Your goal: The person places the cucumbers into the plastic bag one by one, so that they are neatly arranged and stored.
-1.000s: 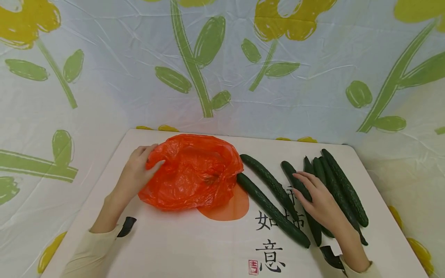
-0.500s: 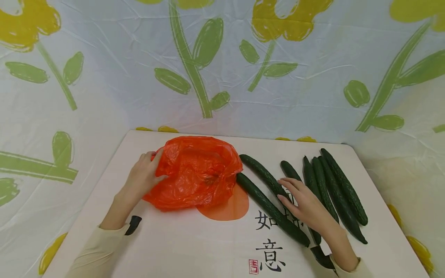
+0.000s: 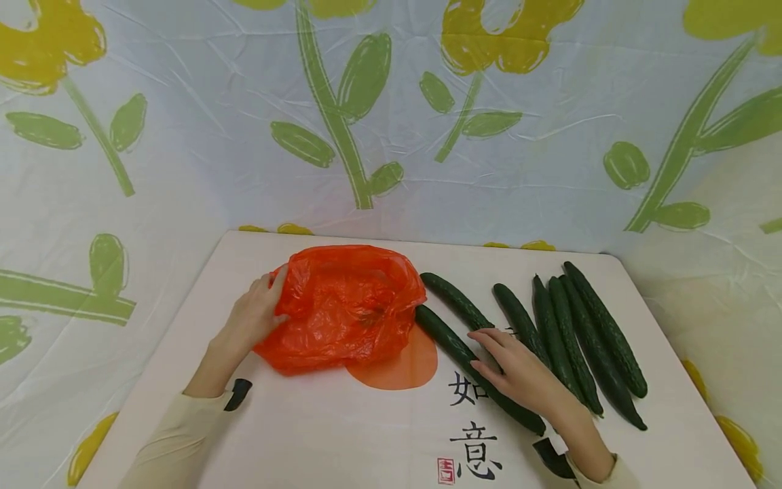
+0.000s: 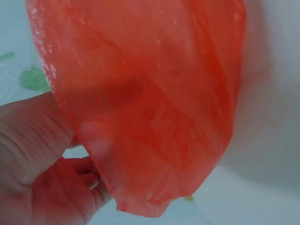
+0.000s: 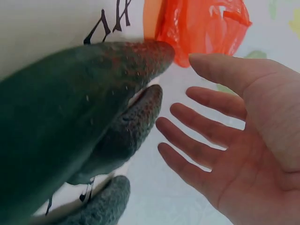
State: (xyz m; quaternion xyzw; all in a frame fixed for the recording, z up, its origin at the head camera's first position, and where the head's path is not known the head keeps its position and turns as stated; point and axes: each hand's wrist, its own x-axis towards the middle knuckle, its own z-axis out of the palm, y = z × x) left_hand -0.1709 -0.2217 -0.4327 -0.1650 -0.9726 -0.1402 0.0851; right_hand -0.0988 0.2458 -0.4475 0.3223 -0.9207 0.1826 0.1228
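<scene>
A crumpled red plastic bag (image 3: 342, 326) sits left of centre on the table. At its left side my left hand (image 3: 253, 316) holds the edge, and in the left wrist view the thumb shows dimly through the red film (image 4: 154, 103). My right hand (image 3: 519, 373) hovers with fingers spread over two cucumbers; the nearer cucumber (image 3: 452, 343) and the farther cucumber (image 3: 455, 295) both point at the bag's right side. In the right wrist view the palm and the straight fingers (image 5: 197, 122) hold nothing, beside the cucumber tips.
Another cucumber (image 3: 516, 312) lies just right of the hand, and several more cucumbers (image 3: 601, 333) lie side by side at the table's right. Black characters (image 3: 475, 451) and an orange circle (image 3: 421, 360) are printed on the white tabletop (image 3: 318, 435). A flowered cloth (image 3: 232, 136) surrounds the table.
My right hand has moved left and toward me, from the middle cucumber to over the two by the bag. My left hand has shifted slightly right, and the bag's left edge has moved in with it.
</scene>
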